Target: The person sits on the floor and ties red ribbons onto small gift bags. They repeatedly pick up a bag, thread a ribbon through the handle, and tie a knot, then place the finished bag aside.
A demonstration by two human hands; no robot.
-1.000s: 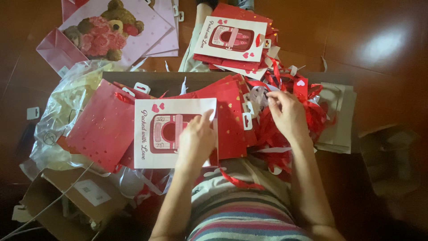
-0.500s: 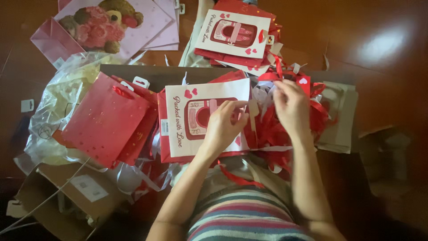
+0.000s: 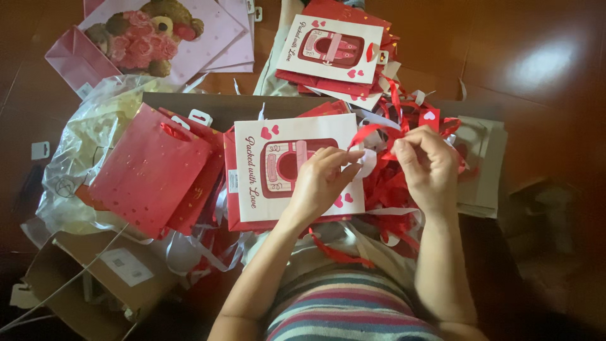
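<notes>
A white gift bag (image 3: 278, 170) with red hearts and a red picture lies flat in front of me on a stack of red bags. My left hand (image 3: 322, 183) rests on its right half, fingers pinching at the bag's edge. My right hand (image 3: 429, 167) is beside it, fingers closed on a red ribbon (image 3: 372, 134) that loops from the bag's top right corner. Under and around the right hand lies a tangle of red and white ribbons (image 3: 391, 189).
A plain red gift bag (image 3: 148, 170) lies at left on a clear plastic wrapper (image 3: 82, 158). A second white bag (image 3: 331, 47) tops a red stack at the back. A pink bear-print bag (image 3: 158, 31) lies far left. A brown cardboard box (image 3: 95, 284) sits lower left, brown bags (image 3: 483, 164) at right.
The white bag has slid to the right toward the ribbon pile. My left hand moved with it to its right edge, and both hands have come together at the red ribbon.
</notes>
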